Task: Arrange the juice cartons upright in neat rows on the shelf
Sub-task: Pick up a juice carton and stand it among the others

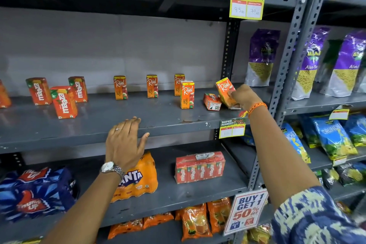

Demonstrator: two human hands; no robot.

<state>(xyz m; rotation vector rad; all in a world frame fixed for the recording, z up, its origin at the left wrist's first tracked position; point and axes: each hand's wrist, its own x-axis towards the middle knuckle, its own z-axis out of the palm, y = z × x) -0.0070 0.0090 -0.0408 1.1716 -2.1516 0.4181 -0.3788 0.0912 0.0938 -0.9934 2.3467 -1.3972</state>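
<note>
- The grey metal shelf (99,123) carries small juice cartons, set loosely rather than in tidy rows.
- On its left side stand three red Maaza cartons (63,102), upright, one forward of the other two; another orange pack is cut off at the left edge.
- Across the middle stand three Real apple cartons (120,87) along the back, well apart, with a fourth Real carton (187,94) upright in front of the rightmost one.
- A small Maaza carton (212,101) lies on its side near the right end of the shelf.
- The right hand (244,97) has its grip pinched around a tilted Real carton (225,91), just beside the toppled one; its lower end is at the shelf surface.
- The left hand (126,140) has its grip spread flat, fingers over the shelf's front edge, holding nothing.
- The lower shelf (178,196) carries a shrink-wrapped Maaza multipack (200,167), a Fanta pack (138,180) and a Thums Up pack (35,194).
</note>
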